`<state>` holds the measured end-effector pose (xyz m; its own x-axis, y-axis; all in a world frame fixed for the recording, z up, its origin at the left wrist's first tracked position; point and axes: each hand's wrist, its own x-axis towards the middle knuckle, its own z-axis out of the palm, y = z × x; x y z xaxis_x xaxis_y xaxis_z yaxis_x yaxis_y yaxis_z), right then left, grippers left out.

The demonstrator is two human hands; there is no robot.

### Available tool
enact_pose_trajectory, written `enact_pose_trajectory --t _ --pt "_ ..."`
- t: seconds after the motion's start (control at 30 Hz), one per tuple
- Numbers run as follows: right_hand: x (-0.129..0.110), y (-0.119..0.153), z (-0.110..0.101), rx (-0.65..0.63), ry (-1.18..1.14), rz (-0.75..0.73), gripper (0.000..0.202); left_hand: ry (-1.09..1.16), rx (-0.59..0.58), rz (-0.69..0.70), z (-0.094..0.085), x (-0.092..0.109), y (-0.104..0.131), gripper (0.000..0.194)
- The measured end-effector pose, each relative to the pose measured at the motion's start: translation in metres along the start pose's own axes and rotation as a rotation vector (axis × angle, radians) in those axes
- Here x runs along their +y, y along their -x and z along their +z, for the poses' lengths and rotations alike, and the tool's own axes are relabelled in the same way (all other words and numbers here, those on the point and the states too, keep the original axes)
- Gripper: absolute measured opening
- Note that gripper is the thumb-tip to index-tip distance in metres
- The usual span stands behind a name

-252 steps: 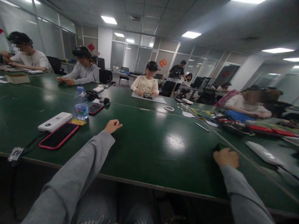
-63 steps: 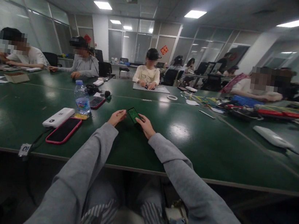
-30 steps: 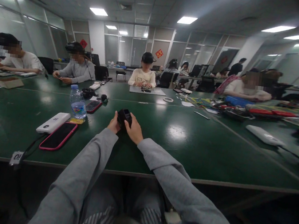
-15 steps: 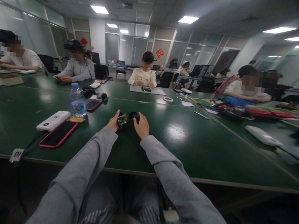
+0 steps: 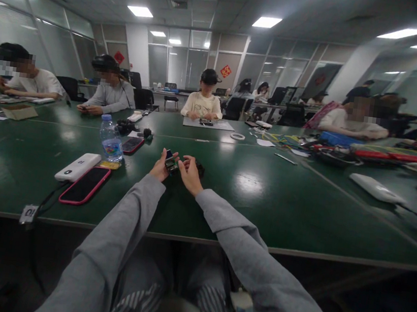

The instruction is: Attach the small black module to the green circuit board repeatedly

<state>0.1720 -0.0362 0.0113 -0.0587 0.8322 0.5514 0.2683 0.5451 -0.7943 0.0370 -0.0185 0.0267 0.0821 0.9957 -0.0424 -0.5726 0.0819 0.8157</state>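
Note:
My left hand (image 5: 159,167) is closed around a small electronic device (image 5: 171,164), with a green circuit board and dark parts showing. It is held just above the table. Close beside it on the right is my right hand (image 5: 190,175), its fingers loosely bent and apart, the tips near or touching the device's edge. A black boxy piece (image 5: 200,168) shows just beyond my right hand, partly hidden by it, and seems to lie on the table.
On the left of the green table (image 5: 224,214) are a white power bank (image 5: 77,167), a pink-edged phone (image 5: 85,186), a water bottle (image 5: 111,140) and another phone (image 5: 133,145). Cables and tools (image 5: 355,152) lie right, near a white device (image 5: 375,188). Several people sit across.
My right hand has let go of the black piece, which now sits behind it, and its fingers have moved left to the device. My left hand has tilted the device up slightly.

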Motion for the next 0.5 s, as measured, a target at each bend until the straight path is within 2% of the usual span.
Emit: enact_pose_trajectory --t 0.13,0.27,0.4,0.5 --pt "0.003 0.001 0.021 -0.154 -0.407 0.343 0.044 -0.007 -0.041 -0.016 0.002 0.003 0.001 0.066" --pt "-0.004 -0.003 0.027 -0.211 -0.791 0.607 0.040 -0.019 -0.090 -0.016 0.002 0.007 0.006 0.069" --pt "-0.011 -0.005 0.020 -0.265 -0.968 0.732 0.027 -0.046 -0.115 -0.017 0.000 0.008 0.007 0.074" --pt "-0.013 -0.004 0.016 -0.331 -0.968 0.702 0.027 -0.033 -0.097 0.043 -0.002 0.007 0.005 0.070"
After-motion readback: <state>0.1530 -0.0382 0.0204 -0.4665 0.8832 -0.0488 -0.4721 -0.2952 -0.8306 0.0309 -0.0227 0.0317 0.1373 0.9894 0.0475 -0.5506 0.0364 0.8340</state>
